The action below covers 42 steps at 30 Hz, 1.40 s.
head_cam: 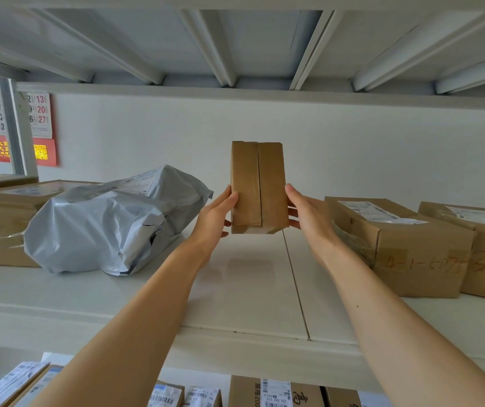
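Holding small brown carton (257, 186) upright low over white shelf (244, 289), between grey mailer bag (103, 224) and labelled box (397, 245): left hand (216, 215) and right hand (308, 214) are clasping its sides, fingers curled behind, ideally lowering it level and releasing together.

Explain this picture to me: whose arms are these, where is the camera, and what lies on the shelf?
No machine here: these are a person's bare arms, filmed by a wide-angle camera worn on the head, so you see what that person sees. The left hand and right hand hold a small cardboard box upright between them, thumbs in front, fingers behind. Whether it stands on the white shelf or hangs just above it, I cannot tell. On the shelf lie a crumpled grey mailing bag to the left and two taped, labelled cartons to the right. More labelled parcels sit on the shelf below.
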Available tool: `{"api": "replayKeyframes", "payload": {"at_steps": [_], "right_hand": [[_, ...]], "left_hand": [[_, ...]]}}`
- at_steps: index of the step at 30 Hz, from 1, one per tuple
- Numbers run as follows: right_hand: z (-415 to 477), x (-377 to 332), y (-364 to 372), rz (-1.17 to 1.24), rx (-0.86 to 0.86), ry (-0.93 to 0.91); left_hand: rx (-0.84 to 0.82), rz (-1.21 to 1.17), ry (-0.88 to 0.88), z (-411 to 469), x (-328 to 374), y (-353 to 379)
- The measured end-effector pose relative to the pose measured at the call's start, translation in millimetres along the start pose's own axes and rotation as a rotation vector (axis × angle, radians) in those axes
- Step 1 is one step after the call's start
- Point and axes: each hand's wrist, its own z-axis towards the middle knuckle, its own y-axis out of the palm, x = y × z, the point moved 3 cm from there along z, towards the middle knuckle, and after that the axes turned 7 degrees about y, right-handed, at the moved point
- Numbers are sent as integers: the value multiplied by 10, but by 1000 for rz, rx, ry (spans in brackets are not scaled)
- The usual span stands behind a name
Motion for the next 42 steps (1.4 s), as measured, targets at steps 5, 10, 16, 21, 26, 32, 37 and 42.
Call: {"api": "replayKeyframes", "payload": {"at_steps": [5,10,16,21,26,32,37,42], "right_hand": [[-6,13,-6,-50,44,4],[-3,14,17,-37,38,-28],[-24,12,19,-65,-38,-75],[-12,12,17,-40,-60,-51],[-20,26,83,21,-166,-10],[-49,11,121,-31,-139,-31],[-38,30,131,-85,-64,-102],[-55,4,162,-65,-34,-150]], "left_hand": [[-64,-16,7,-22,29,21],[-77,-9,12,-28,32,20],[-9,-74,-91,-19,23,17],[36,-127,-145,-24,26,8],[70,-179,-139,-41,15,-12],[-41,-217,-84,-89,52,22],[-44,-160,0,-109,50,45],[26,-108,71,-127,76,56]]}}
